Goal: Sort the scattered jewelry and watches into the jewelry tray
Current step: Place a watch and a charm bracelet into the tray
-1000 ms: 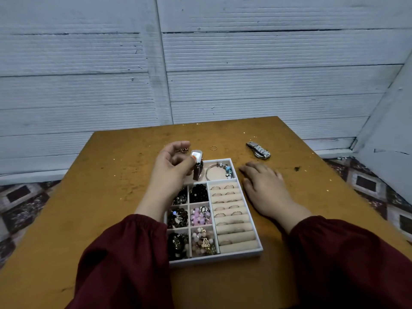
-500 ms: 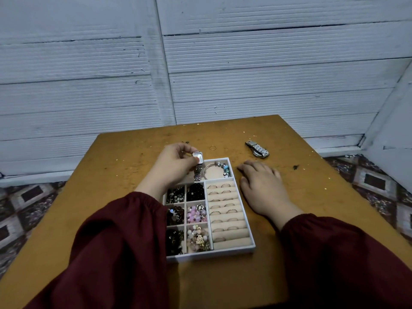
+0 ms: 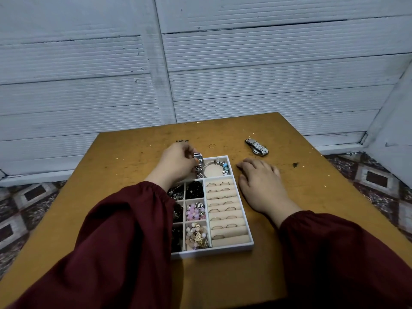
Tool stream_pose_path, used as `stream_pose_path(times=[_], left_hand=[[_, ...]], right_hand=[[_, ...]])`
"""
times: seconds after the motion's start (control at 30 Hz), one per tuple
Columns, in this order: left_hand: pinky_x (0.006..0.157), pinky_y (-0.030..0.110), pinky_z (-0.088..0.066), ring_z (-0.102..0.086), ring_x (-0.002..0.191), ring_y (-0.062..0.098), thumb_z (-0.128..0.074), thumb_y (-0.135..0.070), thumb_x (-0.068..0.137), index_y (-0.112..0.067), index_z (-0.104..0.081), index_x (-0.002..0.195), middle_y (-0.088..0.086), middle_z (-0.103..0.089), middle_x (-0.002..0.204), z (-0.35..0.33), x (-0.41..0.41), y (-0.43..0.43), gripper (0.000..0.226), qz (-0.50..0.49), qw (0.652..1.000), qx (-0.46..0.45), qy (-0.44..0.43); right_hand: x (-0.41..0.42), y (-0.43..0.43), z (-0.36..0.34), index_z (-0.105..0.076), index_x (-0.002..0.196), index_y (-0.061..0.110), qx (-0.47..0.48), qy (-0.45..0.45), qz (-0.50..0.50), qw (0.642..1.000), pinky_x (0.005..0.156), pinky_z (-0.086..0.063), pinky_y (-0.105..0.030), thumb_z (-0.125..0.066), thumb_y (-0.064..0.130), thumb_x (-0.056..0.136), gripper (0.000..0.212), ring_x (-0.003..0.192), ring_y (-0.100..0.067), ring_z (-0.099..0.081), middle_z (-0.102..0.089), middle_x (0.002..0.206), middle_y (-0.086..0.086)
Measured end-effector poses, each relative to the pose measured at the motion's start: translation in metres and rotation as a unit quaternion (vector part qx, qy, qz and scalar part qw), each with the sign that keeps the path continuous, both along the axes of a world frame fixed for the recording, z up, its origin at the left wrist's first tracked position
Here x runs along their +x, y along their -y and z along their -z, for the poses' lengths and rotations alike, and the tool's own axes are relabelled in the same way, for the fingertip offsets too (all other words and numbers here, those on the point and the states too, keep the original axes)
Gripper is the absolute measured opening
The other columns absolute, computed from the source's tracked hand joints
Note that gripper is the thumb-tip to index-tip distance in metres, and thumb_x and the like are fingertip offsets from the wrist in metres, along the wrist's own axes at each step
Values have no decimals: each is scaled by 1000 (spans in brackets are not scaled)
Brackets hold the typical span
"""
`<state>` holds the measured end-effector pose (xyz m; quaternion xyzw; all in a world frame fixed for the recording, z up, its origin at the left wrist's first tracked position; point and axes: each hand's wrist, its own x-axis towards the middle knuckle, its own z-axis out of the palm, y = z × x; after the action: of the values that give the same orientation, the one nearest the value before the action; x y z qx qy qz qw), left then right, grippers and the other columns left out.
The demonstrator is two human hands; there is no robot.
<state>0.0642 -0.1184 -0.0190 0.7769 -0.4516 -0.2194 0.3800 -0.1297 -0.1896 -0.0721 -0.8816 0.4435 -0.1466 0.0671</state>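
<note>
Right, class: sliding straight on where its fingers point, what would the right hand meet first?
Probably the far right corner of the tray, close by the fingers of the right hand; if they clear it, the loose ring beyond.

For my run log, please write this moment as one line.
left hand: holds square watch at jewelry tray | right hand: flat on table | loose: silver watch, gold ring

Wears long, loose sleeves of dark maroon cloth, left sleeve point(image 3: 116, 241) and right sleeve point(image 3: 334, 253) alike. Plain and matte, falling in soft, broad folds. Puffed and full along the forearms. Drawn in at the wrists into narrow gathered cuffs point(image 3: 159, 192), finely puckered. Bare beyond them: left hand point(image 3: 176, 162), right hand point(image 3: 260, 181).
</note>
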Motion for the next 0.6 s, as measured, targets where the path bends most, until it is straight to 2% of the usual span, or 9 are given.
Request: stream_pose_path(times=[0.1,0.17,0.27,0.4,0.53,0.6], left_hand=[[68,26,-45,-60,77,19,-65,-3,83,-22,-60,81,-8,-57,72,-1,-2,3,19,-9,995,11,97],[69,22,-37,-55,78,14,-66,-6,83,-22,-61,81,-9,-57,74,-1,-4,5,17,-19,991,18,134],[68,23,-36,-55,82,18,-64,-6,84,-20,-62,82,1,-63,85,-1,-6,8,14,-26,985,30,168],[69,25,-37,-52,83,21,-63,-6,86,-13,-67,93,9,-64,98,-3,-9,10,10,-25,977,40,210],[66,26,-39,-51,72,20,-61,-2,86,-14,-69,92,10,-65,96,-3,-9,10,15,-22,972,47,229],[67,27,-42,-56,74,22,-62,0,85,-14,-69,91,11,-66,96,-3,-9,10,17,-25,973,47,225]], right_hand=[[1,0,0,-46,136,27,2,-3,1,1000,110,-19,-40,-35,32,97,41,135,-16,-31,-41,143,7],[1,1,0,-45,137,27,5,-2,1,1000,112,-19,-41,-34,32,97,42,135,-16,-31,-41,143,7],[1,1,0,-45,137,27,8,1,1,1000,113,-20,-43,-34,32,97,42,135,-16,-31,-41,143,7],[1,1,0,-46,136,27,8,3,2,1000,112,-21,-43,-35,32,97,41,135,-16,-31,-41,143,7],[2,2,1,-46,136,28,9,4,2,1000,112,-22,-43,-35,33,96,42,135,-16,-31,-41,143,7],[2,1,1,-46,136,28,8,2,2,1000,112,-22,-43,-34,33,96,42,135,-16,-31,-41,143,8]])
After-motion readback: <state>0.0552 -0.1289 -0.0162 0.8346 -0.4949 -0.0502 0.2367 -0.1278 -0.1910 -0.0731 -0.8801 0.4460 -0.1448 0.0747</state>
